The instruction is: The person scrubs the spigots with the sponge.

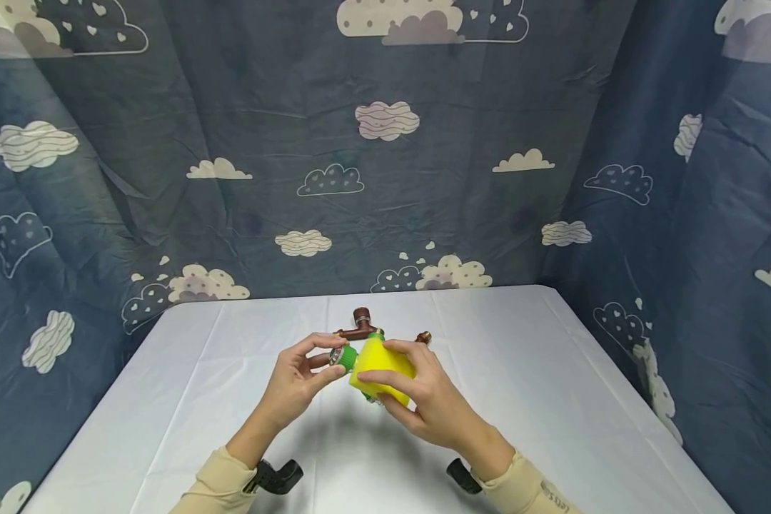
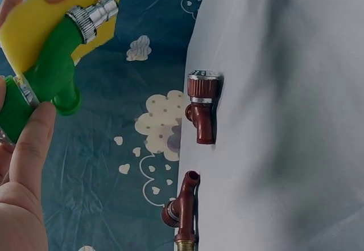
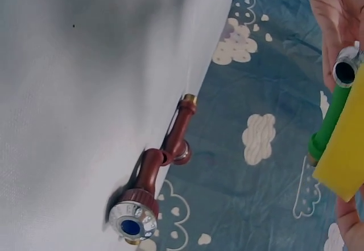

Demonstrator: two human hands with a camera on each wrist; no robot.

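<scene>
Both hands work on a green tap (image 2: 60, 57) above the table. My left hand (image 1: 298, 375) pinches its round ribbed knob (image 1: 345, 358) between thumb and fingers. A silver nozzle (image 2: 98, 16) sticks out at one end, clear in the left wrist view. With thumb and fingers bent round it, my right hand (image 1: 427, 396) grips a yellow sponge cloth (image 1: 383, 363) against the tap. From the head view the cloth hides most of the tap's body. In the right wrist view, the nozzle's open mouth (image 3: 344, 73) shows beside the cloth's edge.
Beyond the hands, two reddish-brown taps lie on the white table (image 1: 231, 400): one tap (image 1: 362, 325) behind the green one, another tap (image 1: 424, 338) to its right, partly behind the right hand. A dark cloud-patterned curtain (image 1: 263, 143) surrounds the table's back and sides.
</scene>
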